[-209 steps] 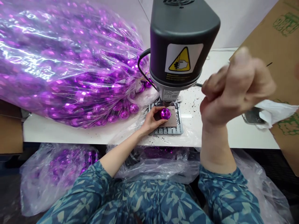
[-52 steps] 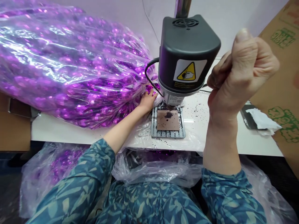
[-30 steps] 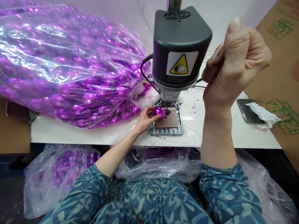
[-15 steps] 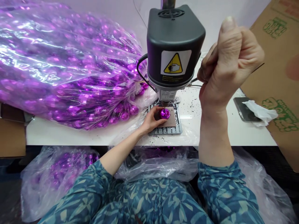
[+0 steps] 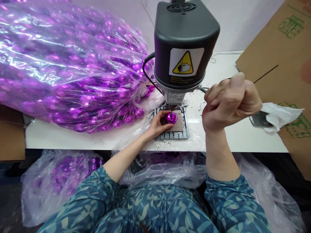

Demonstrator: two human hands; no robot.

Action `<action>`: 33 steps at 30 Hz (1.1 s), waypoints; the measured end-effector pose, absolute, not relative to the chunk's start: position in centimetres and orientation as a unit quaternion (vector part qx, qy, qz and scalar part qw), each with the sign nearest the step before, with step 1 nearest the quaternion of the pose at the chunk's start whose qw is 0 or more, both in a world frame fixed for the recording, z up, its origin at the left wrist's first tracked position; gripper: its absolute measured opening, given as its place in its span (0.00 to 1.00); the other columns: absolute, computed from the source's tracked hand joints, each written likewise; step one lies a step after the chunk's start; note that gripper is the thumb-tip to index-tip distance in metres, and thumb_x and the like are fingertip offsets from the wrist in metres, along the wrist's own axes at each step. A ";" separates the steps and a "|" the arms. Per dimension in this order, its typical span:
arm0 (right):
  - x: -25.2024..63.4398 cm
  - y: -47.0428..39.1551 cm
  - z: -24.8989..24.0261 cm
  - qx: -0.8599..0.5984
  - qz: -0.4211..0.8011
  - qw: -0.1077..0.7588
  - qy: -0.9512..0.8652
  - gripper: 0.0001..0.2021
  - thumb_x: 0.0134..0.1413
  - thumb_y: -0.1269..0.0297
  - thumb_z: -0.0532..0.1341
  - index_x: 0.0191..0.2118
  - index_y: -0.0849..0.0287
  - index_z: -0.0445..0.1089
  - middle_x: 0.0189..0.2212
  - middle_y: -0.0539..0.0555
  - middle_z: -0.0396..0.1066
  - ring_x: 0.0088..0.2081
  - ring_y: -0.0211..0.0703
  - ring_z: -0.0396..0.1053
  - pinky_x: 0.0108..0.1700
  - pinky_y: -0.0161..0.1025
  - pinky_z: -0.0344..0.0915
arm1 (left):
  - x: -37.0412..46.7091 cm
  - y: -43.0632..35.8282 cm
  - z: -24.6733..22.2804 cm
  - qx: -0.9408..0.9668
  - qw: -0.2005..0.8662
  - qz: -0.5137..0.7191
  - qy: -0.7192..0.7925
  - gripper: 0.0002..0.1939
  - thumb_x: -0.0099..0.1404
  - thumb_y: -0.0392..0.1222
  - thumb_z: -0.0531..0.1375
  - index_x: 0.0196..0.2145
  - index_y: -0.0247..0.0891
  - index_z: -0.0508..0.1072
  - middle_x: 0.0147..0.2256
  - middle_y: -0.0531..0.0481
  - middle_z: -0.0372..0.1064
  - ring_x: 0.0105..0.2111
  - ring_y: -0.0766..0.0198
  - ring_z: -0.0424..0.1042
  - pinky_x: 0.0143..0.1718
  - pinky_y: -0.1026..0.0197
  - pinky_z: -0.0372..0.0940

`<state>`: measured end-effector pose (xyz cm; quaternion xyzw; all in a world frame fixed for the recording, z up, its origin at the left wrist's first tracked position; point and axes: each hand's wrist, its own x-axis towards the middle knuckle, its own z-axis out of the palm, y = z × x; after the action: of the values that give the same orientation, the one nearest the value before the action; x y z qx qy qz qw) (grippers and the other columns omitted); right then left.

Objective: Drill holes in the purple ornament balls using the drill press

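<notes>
My left hand (image 5: 156, 125) pinches a shiny purple faceted ball (image 5: 171, 117) between thumb and fingers. The ball rests on a square brown board (image 5: 179, 125), which lies on the slotted grey base plate (image 5: 185, 133) of a small drill press (image 5: 186, 35). The bit touches or meets the top of the ball, directly under the chuck (image 5: 172, 106). To the right of the motor head, my right hand (image 5: 230, 103) is closed in a fist around the press's feed lever, most of which the fingers hide. A thin dark rod (image 5: 266, 73) sticks out behind that fist.
A big clear bag of purple balls (image 5: 80, 71) covers the table's left side. Dark shavings (image 5: 198, 103) lie around the base. On the right are a phone (image 5: 259, 119), a crumpled white tissue (image 5: 279, 116) and a cardboard box (image 5: 291, 51). Plastic bags hang below the edge.
My right hand has come down and slightly left, still in a fist. The dark rod behind it shows more. My left hand and the ball have stayed in place.
</notes>
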<state>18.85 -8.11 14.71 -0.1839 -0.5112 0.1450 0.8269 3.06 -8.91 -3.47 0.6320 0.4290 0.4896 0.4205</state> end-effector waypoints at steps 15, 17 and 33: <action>19.6 -5.8 11.4 -0.013 -0.018 0.822 -0.569 0.22 0.62 0.72 0.55 0.24 0.59 0.39 0.12 0.42 0.39 0.12 0.24 0.42 0.15 0.29 0.45 | 2.9 -8.9 -3.9 0.651 0.406 0.489 0.416 0.32 0.62 0.54 0.74 0.57 0.39 0.68 0.56 0.37 0.75 0.58 0.48 0.76 0.62 0.41 0.70; 19.7 -5.6 11.3 -0.001 -0.022 0.816 -0.577 0.23 0.61 0.73 0.56 0.23 0.59 0.39 0.12 0.41 0.40 0.11 0.24 0.42 0.14 0.29 0.44 | 2.9 -8.9 -3.9 0.650 0.407 0.489 0.414 0.32 0.61 0.54 0.74 0.56 0.39 0.68 0.56 0.37 0.75 0.58 0.48 0.76 0.62 0.42 0.69; 18.9 -5.4 16.6 -0.142 0.131 0.834 -0.516 0.28 0.61 0.55 0.65 0.17 0.57 0.51 0.10 0.42 0.49 0.12 0.27 0.44 0.16 0.37 0.39 | 4.0 -9.7 -2.9 0.612 0.359 0.510 0.486 0.30 0.57 0.46 0.76 0.53 0.38 0.72 0.51 0.40 0.77 0.51 0.51 0.77 0.56 0.46 0.71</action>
<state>18.88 -5.39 16.63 -0.1419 -0.5160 0.1314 0.8344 3.98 -9.68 -2.91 0.6119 0.4862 0.5098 0.3595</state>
